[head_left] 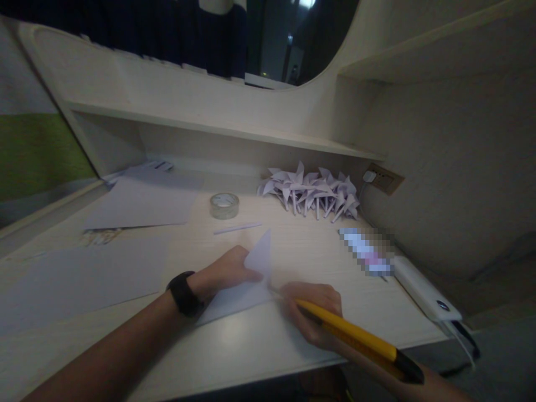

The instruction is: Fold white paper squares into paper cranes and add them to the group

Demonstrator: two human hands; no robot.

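Observation:
My left hand, with a black band on its wrist, holds a folded sheet of white paper against the desk. One corner of the paper stands up as a point beyond my thumb. My right hand is closed around a yellow and black utility knife. The knife's tip end is at the paper's right edge, where it looks blurred, and its handle runs back over my forearm. A thin white paper stick lies just past my left hand.
A roll of clear tape sits behind the stick. Several paper pinwheels are heaped at the back right. White sheets lie at the left. On the right are a phone, partly blurred out, and a white power strip or bank with a cable.

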